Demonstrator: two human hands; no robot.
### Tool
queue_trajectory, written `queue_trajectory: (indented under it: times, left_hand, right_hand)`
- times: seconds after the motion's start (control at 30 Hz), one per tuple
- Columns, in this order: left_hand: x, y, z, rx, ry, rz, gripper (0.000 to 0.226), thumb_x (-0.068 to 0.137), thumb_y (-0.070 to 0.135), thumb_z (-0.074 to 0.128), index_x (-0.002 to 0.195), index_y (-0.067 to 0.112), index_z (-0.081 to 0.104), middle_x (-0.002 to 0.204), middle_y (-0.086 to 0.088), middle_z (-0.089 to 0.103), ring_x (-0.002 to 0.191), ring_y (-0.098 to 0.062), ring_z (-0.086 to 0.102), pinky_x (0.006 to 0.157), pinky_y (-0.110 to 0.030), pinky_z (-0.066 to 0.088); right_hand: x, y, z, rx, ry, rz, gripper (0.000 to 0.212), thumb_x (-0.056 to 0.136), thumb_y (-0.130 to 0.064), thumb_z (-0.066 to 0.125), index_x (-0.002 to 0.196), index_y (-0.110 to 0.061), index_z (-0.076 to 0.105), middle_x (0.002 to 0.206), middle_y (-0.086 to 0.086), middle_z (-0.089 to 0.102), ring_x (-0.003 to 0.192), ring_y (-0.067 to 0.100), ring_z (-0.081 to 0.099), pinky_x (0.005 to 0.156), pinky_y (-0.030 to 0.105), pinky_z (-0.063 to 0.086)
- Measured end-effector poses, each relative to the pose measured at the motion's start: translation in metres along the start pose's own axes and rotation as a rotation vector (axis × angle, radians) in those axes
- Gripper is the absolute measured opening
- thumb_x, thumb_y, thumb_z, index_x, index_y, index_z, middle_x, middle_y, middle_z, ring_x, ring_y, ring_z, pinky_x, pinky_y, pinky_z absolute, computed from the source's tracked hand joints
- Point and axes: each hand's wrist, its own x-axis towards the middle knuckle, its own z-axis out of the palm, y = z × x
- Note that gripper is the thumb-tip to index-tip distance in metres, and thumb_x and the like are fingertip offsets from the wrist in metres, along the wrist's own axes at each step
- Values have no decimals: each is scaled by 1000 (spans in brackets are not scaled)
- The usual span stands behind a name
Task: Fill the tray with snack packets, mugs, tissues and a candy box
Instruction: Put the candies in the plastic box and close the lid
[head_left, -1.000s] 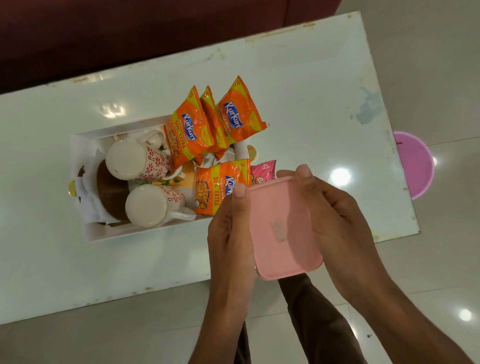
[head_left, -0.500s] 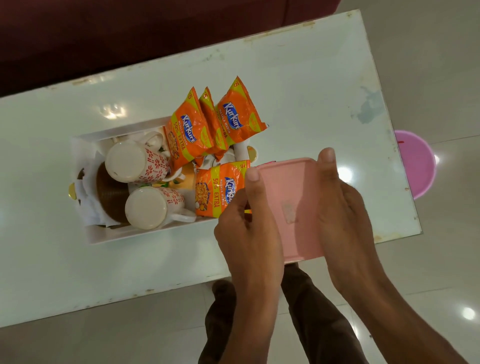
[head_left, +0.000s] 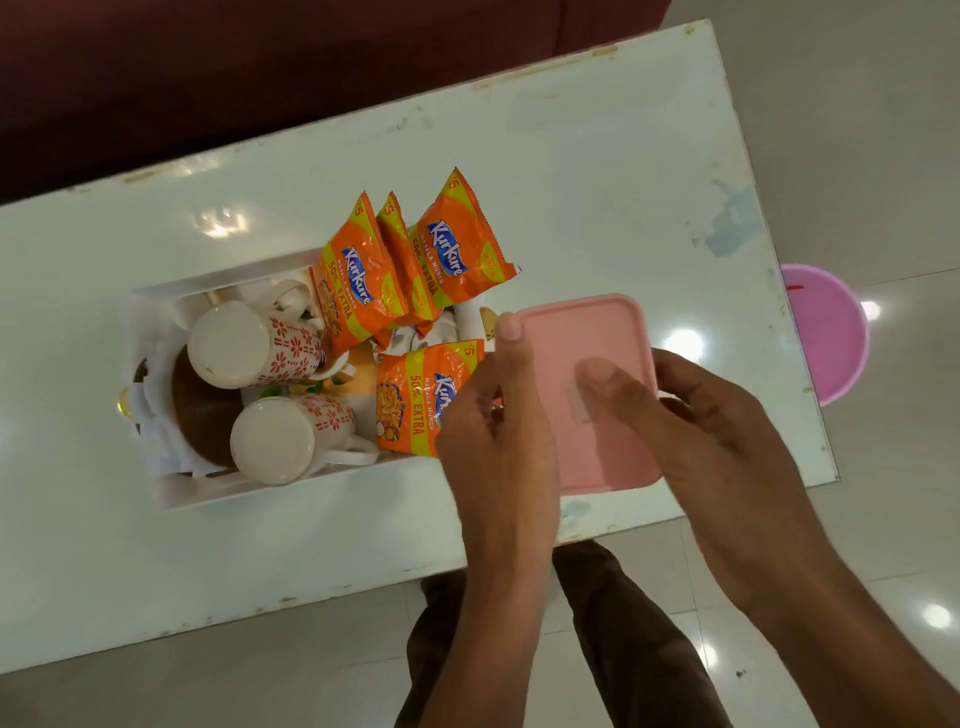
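Pink box (head_left: 592, 395) nearer the tray (head_left: 260, 491), seemingly in both hands' closed grip.

Pink box (head_left: 587, 332) in both hands' grip

Mugs (head_left: 270, 389) left of packets (head_left: 405, 280) in tray (head_left: 249, 488)

White glossy table (head_left: 571, 171), edges chipped, surface stained near right end. One white rectangular tray (head_left: 218, 493) rests directly on it, left of centre.
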Motion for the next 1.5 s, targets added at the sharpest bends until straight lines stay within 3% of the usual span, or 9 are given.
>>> queue_trajectory:
  times: [0.07,0.17,0.3,0.43,0.63,1.13,1.23,1.33,1.5]
  left_hand:
    - [0,1,3,-16,-21,-17,44,85,76,40,89,45,70,92,11,75,92,-12,72,74,-32,60]
    - [3,0,-5,-72,35,-40,55,85,72,39,117,38,68,109,11,75,105,-11,71,76,-28,61]
    - [8,-2,-29,-103,96,-70,40,100,48,42,115,24,70,99,7,79,91,-11,76,70,-31,63]
    - [8,-8,-57,-116,133,-85,33,103,37,44,108,20,72,91,0,79,82,-16,76,63,-27,61]
    - [4,-18,-81,-161,142,-116,33,94,38,51,107,16,72,88,-4,78,80,-18,76,60,-26,60]
    - [-8,-37,-100,-179,66,-135,38,84,43,52,106,20,71,90,-4,79,80,-19,76,60,-23,59]
    - [-11,-38,-107,-169,71,-137,35,86,42,51,104,22,72,90,-1,79,82,-19,76,60,-23,59]
    - [-16,-38,-115,-155,75,-113,32,87,43,51,102,26,73,91,-1,79,83,-19,76,61,-23,60]
    - [-25,-24,-133,-190,103,-67,35,87,44,52,106,23,73,93,-3,78,84,-19,75,63,-23,59]
  right_hand:
    - [9,-1,-8,39,63,-17,55,66,-64,63,114,-36,67,99,-15,73,82,-2,69,53,8,50]
    - [39,4,-22,77,182,-7,49,71,-57,72,115,-34,66,99,-18,73,83,-3,69,68,20,52]
    - [96,15,-33,31,275,29,46,71,-55,74,108,-28,69,97,-14,74,88,4,69,84,33,55]
    - [139,32,-20,12,167,71,42,72,-51,75,103,-22,72,101,-6,73,98,16,68,95,43,52]
    - [164,49,17,-133,112,42,38,75,-51,72,102,-25,73,86,-14,67,90,12,65,71,24,46]
    - [164,64,41,-340,83,-39,31,81,-57,64,92,-29,71,71,-24,58,70,3,58,63,23,47]
    - [163,64,38,-359,97,-58,36,79,-59,64,96,-28,71,78,-23,61,82,8,61,70,24,47]
    - [158,64,35,-342,160,-79,46,84,-55,60,111,-19,68,104,-9,69,97,11,61,75,17,42]
    - [128,38,36,-449,280,-314,35,94,-35,56,120,-12,63,118,5,66,91,10,59,78,14,38]
